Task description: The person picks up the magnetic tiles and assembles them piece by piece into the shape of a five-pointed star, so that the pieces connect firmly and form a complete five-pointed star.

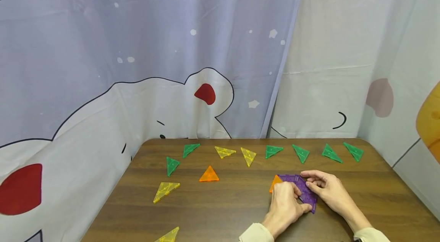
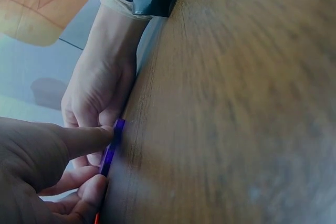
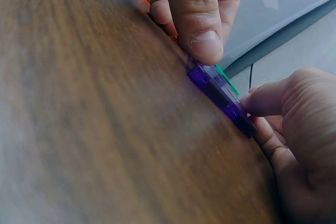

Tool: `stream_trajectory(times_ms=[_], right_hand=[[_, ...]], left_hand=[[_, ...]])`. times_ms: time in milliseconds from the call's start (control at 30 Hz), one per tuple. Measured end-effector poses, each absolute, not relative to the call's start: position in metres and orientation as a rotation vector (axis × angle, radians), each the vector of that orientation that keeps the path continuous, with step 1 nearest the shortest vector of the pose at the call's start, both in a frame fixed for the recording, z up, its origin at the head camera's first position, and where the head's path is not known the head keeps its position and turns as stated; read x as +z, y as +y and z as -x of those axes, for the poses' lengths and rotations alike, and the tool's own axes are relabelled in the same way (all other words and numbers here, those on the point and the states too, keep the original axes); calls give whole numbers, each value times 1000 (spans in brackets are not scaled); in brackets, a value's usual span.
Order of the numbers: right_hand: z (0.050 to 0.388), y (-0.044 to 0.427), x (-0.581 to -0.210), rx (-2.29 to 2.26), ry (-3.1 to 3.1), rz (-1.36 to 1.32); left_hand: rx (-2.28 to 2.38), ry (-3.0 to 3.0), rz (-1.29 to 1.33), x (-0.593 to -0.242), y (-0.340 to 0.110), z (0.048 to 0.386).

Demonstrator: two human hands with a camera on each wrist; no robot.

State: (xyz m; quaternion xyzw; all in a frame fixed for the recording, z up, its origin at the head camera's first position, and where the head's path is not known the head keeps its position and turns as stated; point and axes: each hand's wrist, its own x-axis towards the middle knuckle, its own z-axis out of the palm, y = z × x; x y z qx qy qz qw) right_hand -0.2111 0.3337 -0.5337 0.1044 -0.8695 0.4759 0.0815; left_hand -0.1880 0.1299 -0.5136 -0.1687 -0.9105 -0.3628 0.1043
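In the head view, flat translucent purple triangular tiles (image 1: 300, 183) lie on the table at the right, edge to edge with an orange triangular tile (image 1: 275, 181). My left hand (image 1: 284, 204) is over the near side, its fingers curled and its thumb on the near purple corner. On the far right side my right hand (image 1: 328, 191) pinches the purple edge between thumb and fingers. Both wrist views show the purple edge (image 2: 111, 148) low against the tabletop, with the right thumb (image 3: 268, 98) at one end. The left hand hides part of the orange tile.
Another orange tile (image 1: 209, 174) lies mid-table. Yellow triangles (image 1: 165, 191) and green triangles (image 1: 172, 165) are spread at the left. More green tiles (image 1: 301, 154) line the back of the wooden table (image 1: 240, 211). A printed curtain (image 1: 206, 43) hangs behind it.
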Motion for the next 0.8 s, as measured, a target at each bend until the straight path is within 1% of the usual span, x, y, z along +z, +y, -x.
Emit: stream_trajectory(times_ms=[267, 500, 667, 800], right_hand=[[212, 335, -535, 1393, -2615, -311], [213, 335, -535, 1408, -2605, -319], [214, 334, -536, 1404, -2601, -311], [213, 334, -536, 1397, -2613, -290]], left_hand=[[-1063, -2675, 527, -508, 128, 187], [-1015, -2610, 565, -499, 115, 196], [-1168, -2555, 577, -495, 90, 208], [-1248, -2473, 567, -490, 55, 224]])
